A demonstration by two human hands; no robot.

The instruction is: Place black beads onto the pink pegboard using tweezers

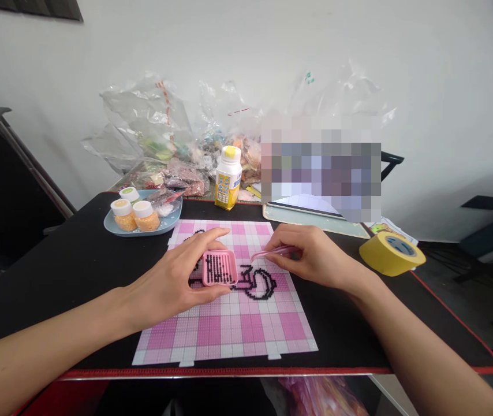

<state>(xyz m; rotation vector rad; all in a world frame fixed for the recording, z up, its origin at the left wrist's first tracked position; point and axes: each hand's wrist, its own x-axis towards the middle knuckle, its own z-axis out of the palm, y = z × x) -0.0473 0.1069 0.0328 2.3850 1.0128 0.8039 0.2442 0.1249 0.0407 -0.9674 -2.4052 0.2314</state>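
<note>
My left hand (186, 268) grips a small pink ridged bead tray (228, 267) between thumb and fingers, with rows of black beads lying in its grooves. Pinched in my right hand (309, 251) is a pair of pink tweezers (272, 251), its tips pointing left, near the tray. Both hands are over a pink-and-white checked pegboard (246, 329). A pattern of black beads (260, 284) stands on the board, with outlines to the right of the tray; my left hand and the tray hide part of it.
At the left, a blue plate (114, 230) holds several lidded jars of orange beads (146, 217). Behind the board stand a yellow-and-white bottle (228, 179) and plastic bags (146, 115). A blurred-out tablet (316, 203) leans at the back right, near a yellow tape roll (380, 254).
</note>
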